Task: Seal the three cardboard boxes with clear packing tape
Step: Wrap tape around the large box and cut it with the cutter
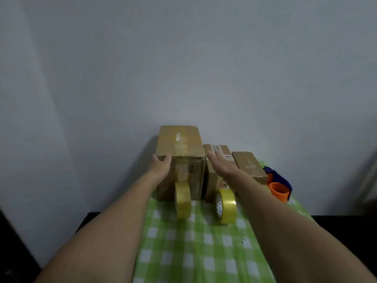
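Three cardboard boxes stand in a row against the wall: a large box (180, 144), a middle box (212, 176) with a printed label, and a small box (250, 166). Tape runs over the large box's top and down its front. My left hand (161, 166) grips the large box's front left top corner. My right hand (221, 163) hovers flat, fingers straight, over the middle box. Two yellowish tape rolls stand on edge: one (183, 200) in front of the large box, the other (226, 206) in front of the middle box.
A green and white checked cloth (193, 252) covers the table. An orange and dark blue tape dispenser (279, 186) lies at the right, beside the small box. A plain wall rises right behind the boxes. Dark floor shows on both sides.
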